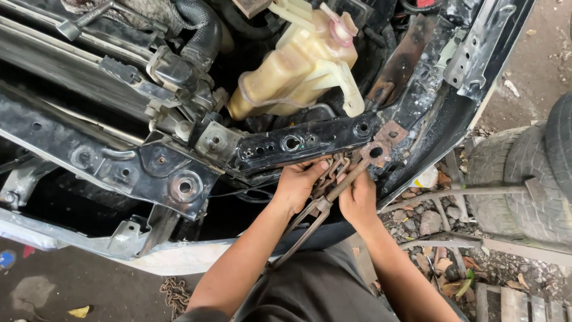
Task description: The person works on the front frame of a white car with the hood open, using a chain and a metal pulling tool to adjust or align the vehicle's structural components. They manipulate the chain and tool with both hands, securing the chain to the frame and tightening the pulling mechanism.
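Tool: rusty threaded rod (344, 182) with chain (331, 173), just below black crossmember (310, 143).
Axis: runs near-left to far-right.
Left hand (296, 185): closed around chain, left of rod.
Right hand (359, 200): wrapped around rod.

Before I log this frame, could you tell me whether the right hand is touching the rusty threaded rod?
Touching. The head view shows the right hand wrapped around the rusty threaded rod, with its fingers closed on the shaft and no gap between them.

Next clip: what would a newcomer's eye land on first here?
Probably the yellowed plastic reservoir at top centre of the stripped engine bay. Below it, the left hand and right hand grip a rusty threaded tool with chain against the black crossmember. Worn tyres lie at right.
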